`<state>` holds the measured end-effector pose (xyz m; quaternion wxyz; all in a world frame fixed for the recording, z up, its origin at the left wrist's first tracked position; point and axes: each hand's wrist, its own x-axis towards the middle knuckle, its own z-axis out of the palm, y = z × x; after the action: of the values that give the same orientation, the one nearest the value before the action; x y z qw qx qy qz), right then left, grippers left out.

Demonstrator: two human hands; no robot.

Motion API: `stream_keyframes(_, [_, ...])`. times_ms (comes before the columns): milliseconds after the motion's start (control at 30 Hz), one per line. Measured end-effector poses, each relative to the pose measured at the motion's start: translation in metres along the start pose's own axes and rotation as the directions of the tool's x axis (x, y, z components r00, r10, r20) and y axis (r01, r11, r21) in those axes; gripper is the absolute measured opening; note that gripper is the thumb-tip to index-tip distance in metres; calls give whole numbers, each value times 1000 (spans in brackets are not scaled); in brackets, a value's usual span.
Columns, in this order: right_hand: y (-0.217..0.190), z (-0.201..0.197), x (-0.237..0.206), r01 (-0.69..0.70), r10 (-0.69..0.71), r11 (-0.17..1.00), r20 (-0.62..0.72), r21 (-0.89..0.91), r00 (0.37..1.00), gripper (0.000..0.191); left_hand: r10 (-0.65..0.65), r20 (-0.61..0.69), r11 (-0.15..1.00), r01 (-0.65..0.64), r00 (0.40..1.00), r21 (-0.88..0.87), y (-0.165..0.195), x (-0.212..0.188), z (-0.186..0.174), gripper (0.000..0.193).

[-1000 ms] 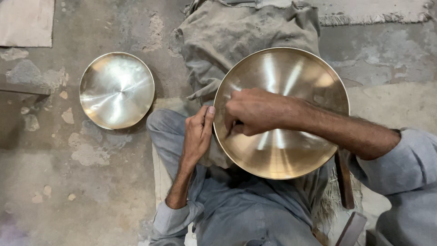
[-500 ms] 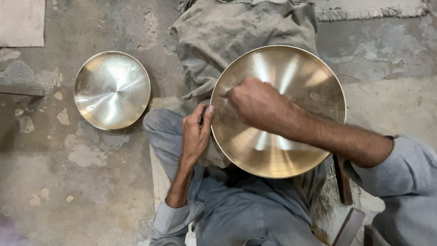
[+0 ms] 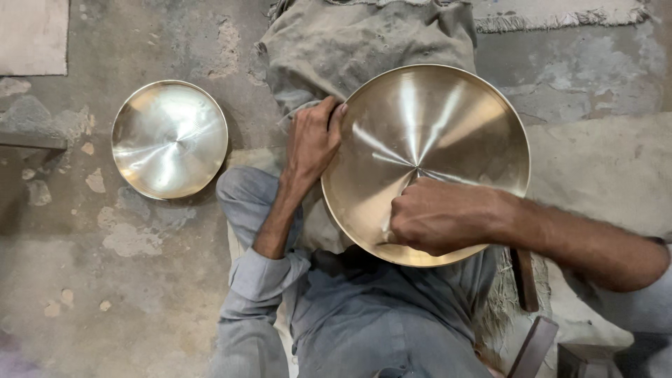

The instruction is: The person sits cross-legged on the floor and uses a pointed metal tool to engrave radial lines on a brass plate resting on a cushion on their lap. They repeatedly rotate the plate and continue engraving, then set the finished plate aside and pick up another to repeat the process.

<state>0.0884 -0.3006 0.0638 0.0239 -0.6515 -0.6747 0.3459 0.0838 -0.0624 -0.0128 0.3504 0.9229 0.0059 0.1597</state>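
In the head view, a large brass dish (image 3: 448,140) was seen tilted over the lap, resting against a grey sack cloth (image 3: 364,49). Its left rim was gripped by the left hand (image 3: 313,140), fingers curled over the edge. Open concrete floor (image 3: 140,280) lay to the left, where a smaller brass dish (image 3: 170,138) was set flat, well apart from the large one. The floor was rough, patched and dusty, with a frayed mat (image 3: 560,14) at the far edge. The right hand (image 3: 437,215) was closed in a fist and pressed on the dish's inner face near the centre; whatever it held could not be made out.
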Motion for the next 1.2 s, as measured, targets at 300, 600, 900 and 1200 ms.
stream_keyframes(300, [7, -31, 26, 257, -244, 964, -153, 71, 958, 12, -280, -1, 939, 274, 960, -207, 29, -76, -30, 33])
stream_keyframes(600, [32, -66, 63, -19, 52, 995, -335, 100, 941, 16, -424, 56, 874, 425, 904, -234, 31, -103, -28, 37])
stream_keyframes(900, [12, -18, 58, -262, 210, 963, -439, -61, 874, 21, -405, 78, 863, 409, 911, -298, 19, -93, -25, 30])
stream_keyframes(1200, [-9, 6, 4, -98, 99, 995, -47, 23, 994, 45, -110, -49, 990, 105, 993, -89, 4, -38, -13, 22])
